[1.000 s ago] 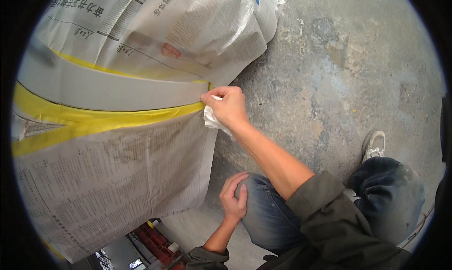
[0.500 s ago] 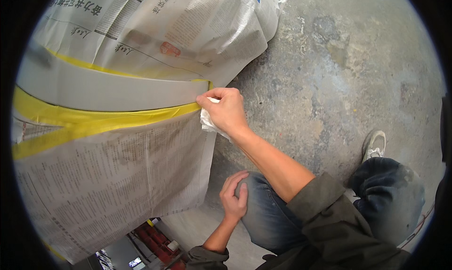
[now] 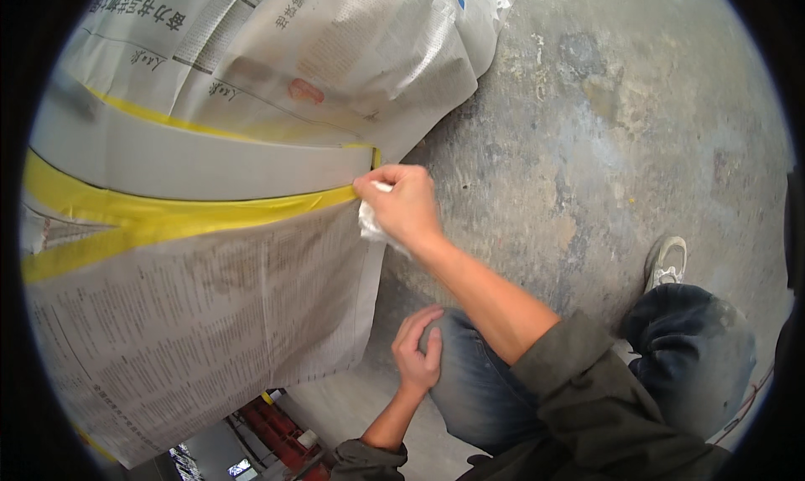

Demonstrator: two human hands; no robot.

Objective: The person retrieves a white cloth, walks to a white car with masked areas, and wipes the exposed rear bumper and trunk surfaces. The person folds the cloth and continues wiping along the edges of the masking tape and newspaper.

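My right hand (image 3: 404,206) is pinched closed around a crumpled white wipe (image 3: 375,223), cloth or paper, I cannot tell which. Its fingertips touch the right end of the yellow masking tape (image 3: 243,213), at the edge of a smooth light-grey panel (image 3: 210,164). Tape borders this panel above and below, with a short piece at its right end. Printed newspaper (image 3: 210,313) hangs below the lower tape, and more newspaper (image 3: 335,53) covers the part above. My left hand (image 3: 417,348) rests on my bent knee (image 3: 470,372), fingers laid over it and holding nothing.
A stained concrete floor (image 3: 587,145) stretches to the right of the papered body. My other leg, ending in a light shoe (image 3: 668,261), is on the right. Below the hanging newspaper, a red metal object (image 3: 272,431) shows at the bottom left. A thin cable lies at the lower right.
My right hand, still holding the white wipe, has shifted very slightly down and right at the panel's end. The left hand stays on the knee.
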